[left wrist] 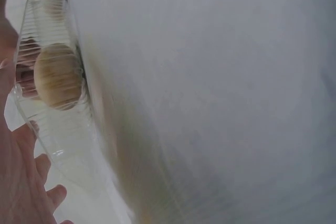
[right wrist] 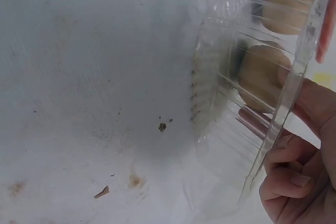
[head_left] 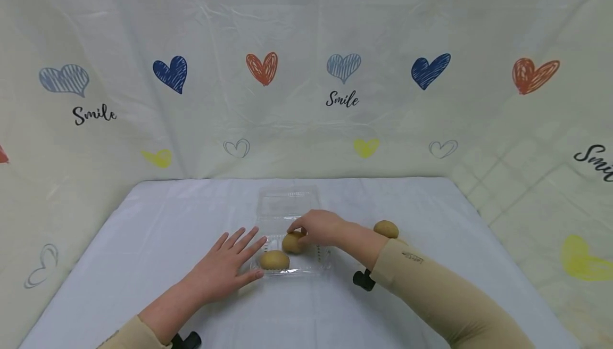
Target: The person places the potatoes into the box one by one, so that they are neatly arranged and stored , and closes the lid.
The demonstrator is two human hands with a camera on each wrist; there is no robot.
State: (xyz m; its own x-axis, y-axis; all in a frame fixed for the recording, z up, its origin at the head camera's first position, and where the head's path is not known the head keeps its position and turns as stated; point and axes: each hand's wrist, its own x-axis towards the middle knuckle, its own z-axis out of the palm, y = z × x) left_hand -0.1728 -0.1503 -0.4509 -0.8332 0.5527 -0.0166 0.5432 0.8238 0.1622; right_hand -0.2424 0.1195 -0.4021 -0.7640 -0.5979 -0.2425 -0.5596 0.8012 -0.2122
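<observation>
A clear plastic clamshell box (head_left: 299, 271) sits on the table with its lid (head_left: 287, 200) folded back. One potato (head_left: 274, 260) lies in its near left corner. My right hand (head_left: 320, 227) reaches into the box and grips a second potato (head_left: 293, 242), thumb and fingers around it. Through the ribbed wall in the right wrist view, a digit touches this potato (right wrist: 262, 77). My left hand (head_left: 221, 270) is spread flat beside the box's left side, fingertips at its edge, holding nothing. In the left wrist view its fingers (left wrist: 42, 169) are extended near the wall.
Another potato (head_left: 386, 229) lies on the table right of the box, behind my right forearm; one more seems partly hidden by the sleeve. A white cloth (head_left: 191, 210) covers the table. Bits of dirt (right wrist: 162, 126) lie on it. A heart-printed curtain (head_left: 297, 115) stands behind.
</observation>
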